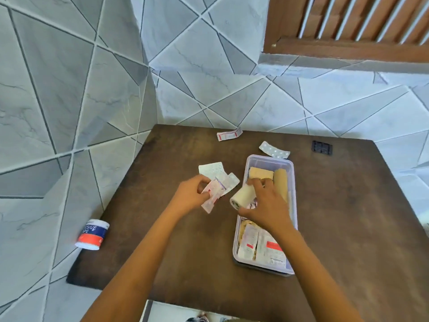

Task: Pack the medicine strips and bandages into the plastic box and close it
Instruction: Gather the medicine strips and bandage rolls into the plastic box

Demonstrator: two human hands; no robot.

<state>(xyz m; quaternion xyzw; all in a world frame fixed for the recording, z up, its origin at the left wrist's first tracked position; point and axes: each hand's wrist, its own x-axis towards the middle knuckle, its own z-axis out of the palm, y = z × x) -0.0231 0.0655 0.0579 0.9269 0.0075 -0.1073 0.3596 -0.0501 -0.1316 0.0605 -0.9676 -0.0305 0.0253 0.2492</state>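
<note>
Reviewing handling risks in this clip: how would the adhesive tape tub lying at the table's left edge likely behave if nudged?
The adhesive tape tub lies on its side and looks cylindrical, so it would probably roll. It sits right at the table edge, so a nudge could send it onto the floor. It looks like rigid plastic, likely light and unlikely to deform.

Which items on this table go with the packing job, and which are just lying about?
Job:
plastic box
white roll in right hand
tan bandages in the box
strips in left hand
strip pile
far strip
blister strip

Lying about:
tape tub
black clip
</note>
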